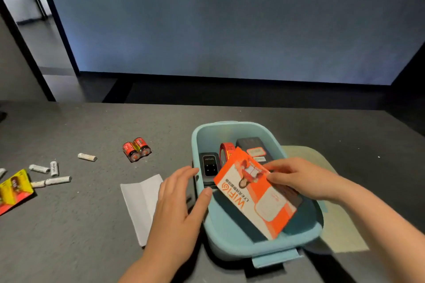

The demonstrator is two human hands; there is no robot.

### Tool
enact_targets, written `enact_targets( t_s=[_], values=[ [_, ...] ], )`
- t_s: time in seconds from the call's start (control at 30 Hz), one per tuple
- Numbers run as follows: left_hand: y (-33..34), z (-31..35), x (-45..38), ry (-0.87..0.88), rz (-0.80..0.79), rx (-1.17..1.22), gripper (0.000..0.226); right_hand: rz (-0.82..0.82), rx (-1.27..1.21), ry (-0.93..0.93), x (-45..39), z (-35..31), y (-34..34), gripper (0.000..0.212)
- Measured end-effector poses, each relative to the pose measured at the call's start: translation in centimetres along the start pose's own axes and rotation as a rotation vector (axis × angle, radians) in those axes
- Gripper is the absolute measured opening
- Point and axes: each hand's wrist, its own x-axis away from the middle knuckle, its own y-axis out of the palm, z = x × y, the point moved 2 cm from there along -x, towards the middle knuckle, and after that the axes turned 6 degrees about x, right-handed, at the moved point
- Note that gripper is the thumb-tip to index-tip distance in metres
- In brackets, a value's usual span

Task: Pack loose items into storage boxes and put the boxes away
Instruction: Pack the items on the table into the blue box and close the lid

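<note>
A light blue storage box point(227, 240) stands on the dark table. My right hand point(301, 179) pinches an orange and white WiFi leaflet point(255, 197) by its upper right edge, tilted over the inside of the box. Inside the box lie a small black device point(209, 166), a red tape roll point(225, 150) and a dark flat gadget point(254, 146). My left hand point(178, 209) rests against the box's left rim with fingers relaxed, holding nothing.
A white folded paper point(141, 200) lies left of the box, partly under my left hand. Two red batteries point(136, 149) and several white batteries point(54, 173) are scattered further left, beside a yellow and red pack point(13, 189). A pale lid point(333, 211) sits under the box's right side.
</note>
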Motion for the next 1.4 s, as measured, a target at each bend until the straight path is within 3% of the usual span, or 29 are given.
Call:
enact_targets(
  t_s=[0.1, 0.27, 0.33, 0.5, 0.6, 0.7, 0.87, 0.97, 1.03, 1.17, 1.4],
  values=[
    [0.5, 0.1, 0.8, 0.000, -0.006, 0.014, 0.052, 0.012, 0.261, 0.001, -0.8, -0.3, 1.6, 0.022],
    [1.3, 0.6, 0.8, 0.007, -0.025, 0.023, 0.046, -0.122, 0.347, 0.006, -2.6, -1.3, 5.1, 0.010],
    [1.1, 0.7, 0.8, 0.007, -0.019, 0.028, 0.046, -0.111, 0.398, -0.001, -2.8, -1.4, 4.8, 0.012],
    [0.8, 0.9, 0.7, 0.005, -0.008, 0.032, 0.049, 0.003, 0.736, -0.077, -2.1, -3.2, 1.2, 0.044],
    [1.1, 1.0, 0.5, 0.013, -0.014, 0.039, 0.049, -0.023, 0.883, -0.168, -3.0, -4.0, 2.2, 0.043],
    [1.3, 1.0, 0.5, 0.050, -0.041, -0.026, 0.047, -0.132, 0.676, -0.215, -4.1, -3.0, 5.2, 0.035],
    [1.9, 0.1, 0.2, 0.066, -0.102, -0.126, 0.054, -0.140, 0.415, -0.223, -5.1, -0.6, 6.6, 0.029],
    [2.1, -0.2, -0.1, 0.038, -0.112, -0.153, 0.050, -0.059, 0.311, -0.294, -4.8, -0.6, 5.8, 0.033],
    [2.3, -0.3, -0.1, 0.026, -0.118, -0.150, 0.051, -0.022, 0.317, -0.347, -4.4, -0.6, 5.3, 0.041],
    [2.4, -0.7, 0.1, 0.029, -0.123, -0.138, 0.052, -0.155, 0.519, -0.369, -3.6, -0.1, 6.8, 0.071],
    [2.6, -0.9, 0.2, 0.029, -0.120, -0.129, 0.062, -0.324, 0.510, -0.342, -5.1, 0.2, 8.5, 0.089]
  ],
)
